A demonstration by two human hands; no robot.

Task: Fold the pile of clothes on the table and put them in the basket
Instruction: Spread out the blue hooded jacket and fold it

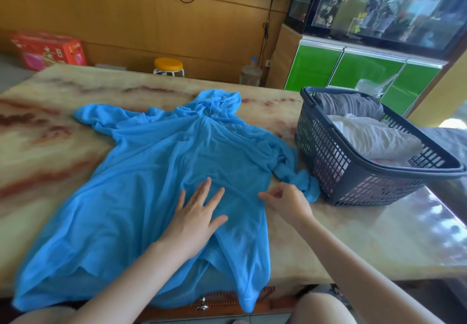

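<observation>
Left grip [199, 212] lay flat on the jacket [156, 162]; right grip [285, 202] pinched its right edge (first fold), which should turn inward next.

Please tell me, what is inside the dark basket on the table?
The basket holds a grey folded garment at its far end and a white garment nearer. Whatever lies beneath them is covered; only pinkish patches show through the mesh.
</observation>
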